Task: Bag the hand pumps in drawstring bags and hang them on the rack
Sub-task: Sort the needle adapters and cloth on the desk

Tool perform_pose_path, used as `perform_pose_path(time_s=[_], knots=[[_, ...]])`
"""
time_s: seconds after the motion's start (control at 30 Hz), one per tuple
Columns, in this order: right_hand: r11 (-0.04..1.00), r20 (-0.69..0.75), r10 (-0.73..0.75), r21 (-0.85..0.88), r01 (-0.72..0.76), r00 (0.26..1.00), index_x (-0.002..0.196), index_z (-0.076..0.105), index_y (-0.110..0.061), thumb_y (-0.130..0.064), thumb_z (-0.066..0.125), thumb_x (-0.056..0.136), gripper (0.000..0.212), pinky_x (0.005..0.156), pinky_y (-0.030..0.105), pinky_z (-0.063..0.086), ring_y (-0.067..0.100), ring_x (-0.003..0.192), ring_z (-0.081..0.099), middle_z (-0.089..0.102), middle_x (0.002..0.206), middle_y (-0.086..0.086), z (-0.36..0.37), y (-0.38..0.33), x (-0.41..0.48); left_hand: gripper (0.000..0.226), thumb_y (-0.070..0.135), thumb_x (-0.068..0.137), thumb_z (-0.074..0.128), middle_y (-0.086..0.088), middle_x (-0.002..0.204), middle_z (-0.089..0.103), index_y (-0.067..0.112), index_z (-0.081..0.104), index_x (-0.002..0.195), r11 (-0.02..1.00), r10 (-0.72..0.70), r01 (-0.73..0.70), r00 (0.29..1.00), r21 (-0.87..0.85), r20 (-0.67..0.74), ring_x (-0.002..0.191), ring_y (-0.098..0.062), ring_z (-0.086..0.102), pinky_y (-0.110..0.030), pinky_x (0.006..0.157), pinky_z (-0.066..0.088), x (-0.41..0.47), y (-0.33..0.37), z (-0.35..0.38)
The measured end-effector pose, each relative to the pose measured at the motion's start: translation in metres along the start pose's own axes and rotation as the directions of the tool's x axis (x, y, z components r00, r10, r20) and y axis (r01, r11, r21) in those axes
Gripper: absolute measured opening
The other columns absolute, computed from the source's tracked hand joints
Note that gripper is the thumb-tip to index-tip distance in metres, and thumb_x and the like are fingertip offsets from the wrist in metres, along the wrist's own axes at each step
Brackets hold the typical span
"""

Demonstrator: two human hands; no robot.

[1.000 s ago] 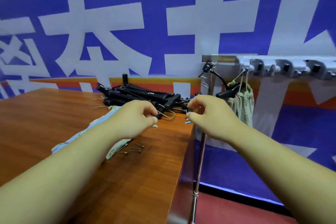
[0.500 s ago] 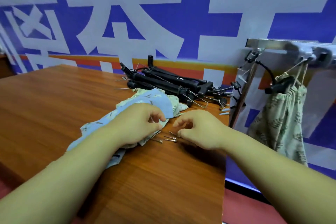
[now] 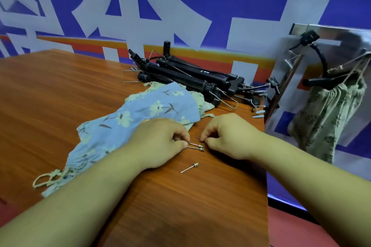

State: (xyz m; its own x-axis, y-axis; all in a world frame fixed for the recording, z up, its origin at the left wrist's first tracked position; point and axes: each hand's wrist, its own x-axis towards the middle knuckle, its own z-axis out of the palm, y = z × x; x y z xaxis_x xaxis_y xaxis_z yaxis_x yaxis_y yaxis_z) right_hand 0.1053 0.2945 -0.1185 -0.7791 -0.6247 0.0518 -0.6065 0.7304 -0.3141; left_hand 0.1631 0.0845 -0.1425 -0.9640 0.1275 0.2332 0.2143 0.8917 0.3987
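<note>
On the brown wood-grain counter (image 3: 50,94), at the left, lies a light-blue floral drawstring bag (image 3: 128,124), flat and empty, its cream cord loop trailing toward the near edge; a second, greenish floral bag peeks out from under its far side. Resting partly on that blue cloth, the left hand (image 3: 160,142) is closed to a narrow pinch on the thin ends of two small metal inflation needles (image 3: 195,146), which lie side by side on the wood with their threaded heads pointing right. A third loose metal needle (image 3: 189,167) lies apart, nearer the person. Behind the bags, the pile of black hand pumps (image 3: 186,78) with wire foot stands waits unbagged at the far side of the counter. Just right of the two needles, the right hand (image 3: 228,136) is curled with fingertips pinched low on the wood; whether it holds anything I cannot tell. The step in hand looks like gathering the small needles, so it should go best by sweeping all three together, heads aligned, before lifting, and dropping them deep into the bag so none slips out. At the far right, one green leaf-print bag (image 3: 329,114) hangs, a pump handle protruding, from the shiny metal rack (image 3: 325,32).
</note>
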Motion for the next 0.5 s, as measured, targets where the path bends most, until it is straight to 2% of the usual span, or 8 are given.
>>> perform_pose_path(time_s=[0.1, 0.2, 0.27, 0.33, 0.4, 0.43, 0.47, 0.5], knots=[[0.999, 0.001, 0.048, 0.002, -0.048, 0.999, 0.091, 0.074, -0.03, -0.024, 0.071, 0.083, 0.011, 0.079, 0.029, 0.056, 0.005, 0.083, 0.063, 0.069, 0.091, -0.012, -0.002, 0.0, 0.002, 0.006, 0.044, 0.089, 0.068, 0.019, 0.087, 0.065, 0.041, 0.072, 0.093, 1.0, -0.005, 0.005, 1.0, -0.012, -0.009, 0.089, 0.001, 0.058, -0.026, 0.085, 0.043, -0.002, 0.001, 0.0], [0.992, -0.072, 0.076, 0.105, -0.068, 0.995, 0.084, 0.071, -0.027, -0.018, 0.074, 0.077, 0.011, 0.074, 0.026, 0.055, 0.004, 0.077, 0.064, 0.069, 0.082, -0.011, -0.002, 0.003, 0.001, 0.005, 0.038, 0.091, 0.068, 0.016, 0.082, 0.065, 0.037, 0.073, 0.091, 0.997, -0.043, 0.041, 0.999, -0.068, -0.015, 0.081, 0.0, 0.059, -0.024, 0.075, 0.047, -0.002, 0.003, -0.001], [0.977, -0.169, 0.102, 0.203, -0.067, 0.98, 0.08, 0.07, -0.026, -0.013, 0.073, 0.075, 0.014, 0.07, 0.026, 0.055, 0.006, 0.071, 0.065, 0.07, 0.076, -0.01, -0.002, 0.005, -0.002, 0.008, 0.032, 0.093, 0.066, 0.013, 0.076, 0.064, 0.035, 0.071, 0.087, 0.979, -0.098, 0.083, 0.993, -0.186, -0.072, 0.073, -0.005, 0.059, -0.027, 0.068, 0.05, -0.002, 0.005, -0.002], [0.945, -0.231, 0.101, 0.326, -0.021, 0.968, 0.077, 0.069, -0.025, -0.006, 0.072, 0.076, 0.019, 0.062, 0.025, 0.056, 0.01, 0.062, 0.068, 0.071, 0.069, -0.008, -0.005, 0.002, -0.008, 0.013, 0.028, 0.095, 0.063, 0.011, 0.073, 0.063, 0.033, 0.068, 0.085, 0.949, -0.14, 0.087, 0.977, -0.302, -0.16, 0.068, -0.006, 0.058, -0.022, 0.061, 0.048, -0.003, 0.009, -0.004], [0.926, -0.284, 0.058, 0.374, 0.055, 0.957, 0.077, 0.069, -0.024, -0.004, 0.072, 0.077, 0.021, 0.057, 0.02, 0.054, 0.007, 0.057, 0.066, 0.07, 0.067, -0.012, -0.009, -0.004, -0.015, 0.014, 0.026, 0.097, 0.06, 0.007, 0.076, 0.065, 0.032, 0.069, 0.087, 0.903, -0.191, 0.096, 0.963, -0.418, -0.191, 0.064, -0.006, 0.058, -0.018, 0.057, 0.044, -0.004, 0.017, -0.009], [0.924, -0.314, 0.032, 0.37, 0.091, 0.949, 0.077, 0.069, -0.025, -0.004, 0.073, 0.078, 0.021, 0.056, 0.02, 0.053, 0.006, 0.057, 0.065, 0.07, 0.068, -0.015, -0.011, -0.007, -0.018, 0.015, 0.026, 0.099, 0.058, 0.003, 0.078, 0.066, 0.029, 0.069, 0.089, 0.834, -0.253, 0.137, 0.956, -0.535, -0.15, 0.064, -0.009, 0.06, -0.021, 0.055, 0.043, -0.004, 0.024, -0.012], [0.923, -0.342, 0.011, 0.364, 0.122, 0.94, 0.077, 0.069, -0.025, -0.005, 0.074, 0.078, 0.021, 0.058, 0.022, 0.054, 0.006, 0.058, 0.065, 0.069, 0.069, -0.015, -0.013, -0.01, -0.02, 0.016, 0.028, 0.101, 0.055, -0.003, 0.08, 0.066, 0.023, 0.068, 0.092, 0.698, -0.324, 0.206, 0.945, -0.685, -0.046, 0.062, -0.013, 0.059, -0.024, 0.052, 0.042, -0.003, 0.031, -0.015], [0.923, -0.366, -0.006, 0.355, 0.146, 0.931, 0.078, 0.069, -0.026, -0.007, 0.075, 0.077, 0.02, 0.06, 0.023, 0.054, 0.006, 0.06, 0.065, 0.069, 0.069, -0.015, -0.016, -0.013, -0.021, 0.022, 0.031, 0.103, 0.051, -0.007, 0.08, 0.064, 0.016, 0.066, 0.096, 0.495, -0.37, 0.3, 0.922, -0.815, 0.114, 0.058, -0.015, 0.057, -0.026, 0.048, 0.039, -0.002, 0.038, -0.018]])
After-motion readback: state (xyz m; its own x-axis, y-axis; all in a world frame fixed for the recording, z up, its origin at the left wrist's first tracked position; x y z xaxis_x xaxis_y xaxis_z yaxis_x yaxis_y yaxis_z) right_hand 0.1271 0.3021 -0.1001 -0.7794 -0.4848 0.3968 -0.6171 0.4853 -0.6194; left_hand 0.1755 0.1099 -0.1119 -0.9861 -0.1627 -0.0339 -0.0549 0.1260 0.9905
